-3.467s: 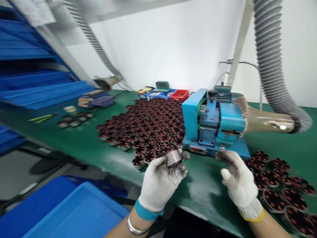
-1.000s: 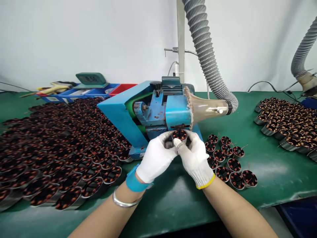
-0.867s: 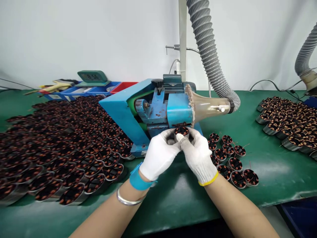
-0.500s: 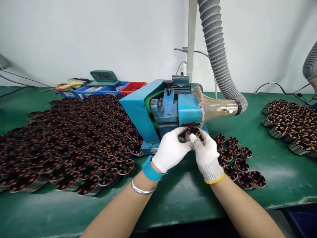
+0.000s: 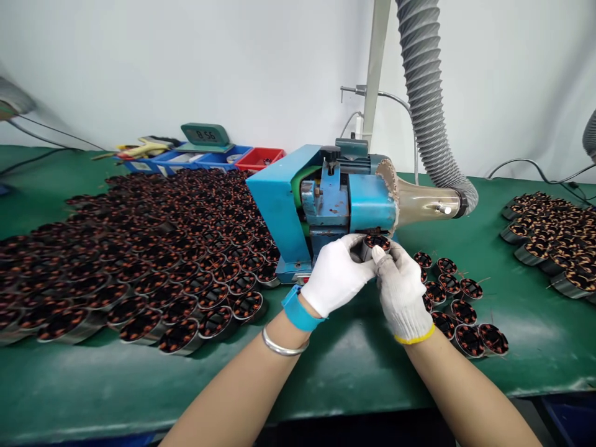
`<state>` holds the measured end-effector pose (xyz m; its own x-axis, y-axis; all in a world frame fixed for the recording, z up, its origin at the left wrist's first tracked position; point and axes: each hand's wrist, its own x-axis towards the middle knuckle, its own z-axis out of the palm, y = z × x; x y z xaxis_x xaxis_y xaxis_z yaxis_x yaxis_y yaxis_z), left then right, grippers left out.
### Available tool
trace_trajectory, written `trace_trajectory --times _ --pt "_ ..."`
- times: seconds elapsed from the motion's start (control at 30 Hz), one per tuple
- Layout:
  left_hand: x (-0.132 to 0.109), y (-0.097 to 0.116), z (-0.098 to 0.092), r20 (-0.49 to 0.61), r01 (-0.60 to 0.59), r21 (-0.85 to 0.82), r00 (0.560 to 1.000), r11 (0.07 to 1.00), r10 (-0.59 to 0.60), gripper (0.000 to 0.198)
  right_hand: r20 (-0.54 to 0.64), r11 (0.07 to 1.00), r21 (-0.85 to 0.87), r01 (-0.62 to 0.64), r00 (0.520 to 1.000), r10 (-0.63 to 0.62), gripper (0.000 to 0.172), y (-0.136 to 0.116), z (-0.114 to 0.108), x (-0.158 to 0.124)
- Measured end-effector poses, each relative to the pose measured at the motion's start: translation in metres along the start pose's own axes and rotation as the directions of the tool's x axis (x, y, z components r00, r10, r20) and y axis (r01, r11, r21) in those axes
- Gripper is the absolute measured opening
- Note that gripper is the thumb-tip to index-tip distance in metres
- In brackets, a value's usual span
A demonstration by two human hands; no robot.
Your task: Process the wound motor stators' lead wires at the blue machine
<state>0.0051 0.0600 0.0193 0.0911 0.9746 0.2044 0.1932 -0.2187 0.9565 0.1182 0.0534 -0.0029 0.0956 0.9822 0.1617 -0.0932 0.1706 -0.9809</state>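
Between my two white-gloved hands is a motor stator (image 5: pixel 375 243), a short metal ring with copper windings and black parts inside. My left hand (image 5: pixel 342 273) grips its left side, a blue band around the wrist. From the right, my right hand (image 5: pixel 401 282) holds the same stator, its thumb against the near rim. The stator is at the lower front of a blue belt-driven machine (image 5: pixel 372 202), close under its housing; whether it touches the machine is hidden. A clear funnel (image 5: pixel 421 203) is fixed to the housing's right side.
Many wound stators (image 5: pixel 186 261) cover the bench on the left, and several more (image 5: pixel 463 310) stand right of my hands. Another group (image 5: pixel 554 236) is at far right. Blue bins (image 5: pixel 205 160), a red bin (image 5: pixel 261 158) and a clock (image 5: pixel 205 134) are behind. A grey hose (image 5: pixel 426 93) joins the funnel.
The whole view has shifted, so the machine and hands appear farther right. Both hands still hold the stator at the same place by the machine.
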Motion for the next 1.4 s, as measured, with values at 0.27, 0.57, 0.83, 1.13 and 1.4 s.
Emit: trace_trajectory --times 0.27,0.57,0.83,1.13,1.4 --pt "-0.006 0.001 0.003 -0.026 -0.021 0.015 0.999 1.0 0.022 0.03 -0.009 0.997 -0.074 0.018 1.0 -0.018 0.043 0.0 -0.004 -0.007" --pt "-0.035 -0.003 0.002 0.007 -0.049 -0.211 0.999 0.976 0.052 0.057 0.342 0.988 0.153 0.03 0.936 -0.082 0.053 0.003 -0.029 -0.01" --pt "-0.03 -0.015 0.014 -0.253 0.094 -0.331 0.95 0.939 -0.184 0.056 0.259 0.98 0.135 -0.15 0.959 0.111 0.061 0.006 -0.009 -0.018" --pt "-0.009 -0.022 0.013 -0.362 0.09 0.046 0.93 0.995 -0.067 0.041 0.089 0.991 0.032 -0.129 0.988 0.125 0.051 0.004 -0.003 -0.002" --pt "-0.001 0.001 0.016 -0.38 0.14 0.266 0.925 0.954 -0.03 0.028 0.108 0.98 0.156 -0.121 0.989 0.105 0.044 0.002 -0.007 0.008"
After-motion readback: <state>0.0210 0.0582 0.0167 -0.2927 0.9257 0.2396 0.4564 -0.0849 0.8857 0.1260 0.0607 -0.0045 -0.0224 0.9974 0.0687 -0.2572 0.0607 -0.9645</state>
